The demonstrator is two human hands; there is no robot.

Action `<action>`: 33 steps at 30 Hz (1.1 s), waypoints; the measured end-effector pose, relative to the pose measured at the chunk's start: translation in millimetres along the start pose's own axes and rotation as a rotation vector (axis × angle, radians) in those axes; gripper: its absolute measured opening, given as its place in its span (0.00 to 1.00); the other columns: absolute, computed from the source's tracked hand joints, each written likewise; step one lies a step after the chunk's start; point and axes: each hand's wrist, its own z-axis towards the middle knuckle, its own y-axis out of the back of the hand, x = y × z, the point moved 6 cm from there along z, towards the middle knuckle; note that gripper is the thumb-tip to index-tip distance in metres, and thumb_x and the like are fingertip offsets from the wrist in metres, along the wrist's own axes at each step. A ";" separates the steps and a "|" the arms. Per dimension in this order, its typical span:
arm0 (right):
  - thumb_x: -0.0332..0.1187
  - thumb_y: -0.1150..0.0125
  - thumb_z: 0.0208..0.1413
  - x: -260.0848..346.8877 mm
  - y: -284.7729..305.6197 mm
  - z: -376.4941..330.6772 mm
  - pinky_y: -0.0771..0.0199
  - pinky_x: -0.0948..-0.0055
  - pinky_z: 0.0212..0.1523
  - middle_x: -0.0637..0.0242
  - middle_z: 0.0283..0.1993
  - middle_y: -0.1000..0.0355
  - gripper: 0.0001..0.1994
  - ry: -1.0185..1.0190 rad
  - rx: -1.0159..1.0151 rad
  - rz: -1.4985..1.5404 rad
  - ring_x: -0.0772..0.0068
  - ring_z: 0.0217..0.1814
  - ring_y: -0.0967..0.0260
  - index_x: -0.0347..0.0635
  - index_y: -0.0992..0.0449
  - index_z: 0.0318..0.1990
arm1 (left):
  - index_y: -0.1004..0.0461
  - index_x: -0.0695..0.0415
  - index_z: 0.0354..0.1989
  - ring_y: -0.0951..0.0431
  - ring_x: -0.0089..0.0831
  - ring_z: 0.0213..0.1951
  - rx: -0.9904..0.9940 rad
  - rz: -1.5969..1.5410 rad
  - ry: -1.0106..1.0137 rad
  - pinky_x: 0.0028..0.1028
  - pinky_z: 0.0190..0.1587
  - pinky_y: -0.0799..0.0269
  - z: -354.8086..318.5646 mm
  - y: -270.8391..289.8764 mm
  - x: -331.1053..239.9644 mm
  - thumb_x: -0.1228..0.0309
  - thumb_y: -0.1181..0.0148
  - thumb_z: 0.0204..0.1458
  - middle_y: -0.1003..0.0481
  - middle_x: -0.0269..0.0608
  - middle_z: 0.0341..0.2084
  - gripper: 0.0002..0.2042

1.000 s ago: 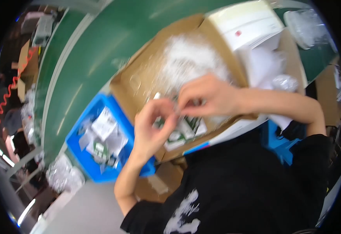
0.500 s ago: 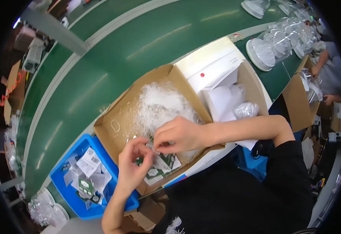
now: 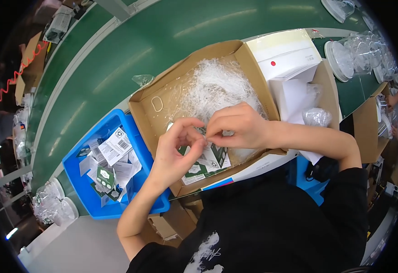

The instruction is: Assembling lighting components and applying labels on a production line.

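Observation:
My left hand (image 3: 178, 145) and my right hand (image 3: 242, 127) meet over the near part of a shallow cardboard box (image 3: 141, 102). Both are closed in a pinch, fingertips nearly touching. Whatever lies between the fingertips is too small to make out. Just below them are green-and-white printed cards (image 3: 216, 155), partly covered by my hands; whether a hand holds one I cannot tell. Beyond my fingers a tangled heap of thin white, clear strands (image 3: 217, 84) fills much of the box. One loose pale loop (image 3: 157, 104) lies by itself near the box's left side.
Left of the box stands a blue bin (image 3: 83, 200) of similar cards. On the right, a second box (image 3: 328, 86) holds white paper and a clear wrapped bundle (image 3: 316, 117). Plastic-wrapped round items (image 3: 344, 57) stand on the green conveyor (image 3: 162, 50). Another person's hand shows far right.
The view has shifted, so box, bin and hands all sit higher and farther right in the picture. My hands stay pinched together over the cards.

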 end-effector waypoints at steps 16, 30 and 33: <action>0.21 0.32 0.43 0.6 1.5 0.7 0.25 0.74 0.28 0.64 0.32 0.24 0.07 -0.002 -0.007 0.068 0.67 0.29 0.25 0.39 0.23 0.31 | 0.32 0.62 0.50 0.23 0.20 0.35 -0.038 0.014 -0.009 0.24 0.41 0.27 -1.5 1.2 -0.1 0.83 0.44 0.54 0.25 0.34 0.29 0.15; 0.23 0.31 0.44 0.7 0.8 -1.5 0.27 0.74 0.25 0.66 0.33 0.25 0.08 0.012 0.058 0.066 0.68 0.28 0.26 0.41 0.23 0.33 | 0.30 0.62 0.48 0.23 0.20 0.34 -0.057 0.036 -0.047 0.23 0.40 0.26 -3.3 0.4 -1.8 0.83 0.42 0.54 0.24 0.35 0.29 0.13; 0.23 0.31 0.44 0.8 -0.1 -1.6 0.27 0.73 0.25 0.66 0.32 0.25 0.08 0.050 0.038 0.053 0.67 0.27 0.26 0.41 0.23 0.33 | 0.30 0.62 0.47 0.23 0.20 0.34 -0.059 0.021 -0.045 0.22 0.39 0.26 -4.6 1.6 0.1 0.83 0.41 0.54 0.23 0.35 0.29 0.13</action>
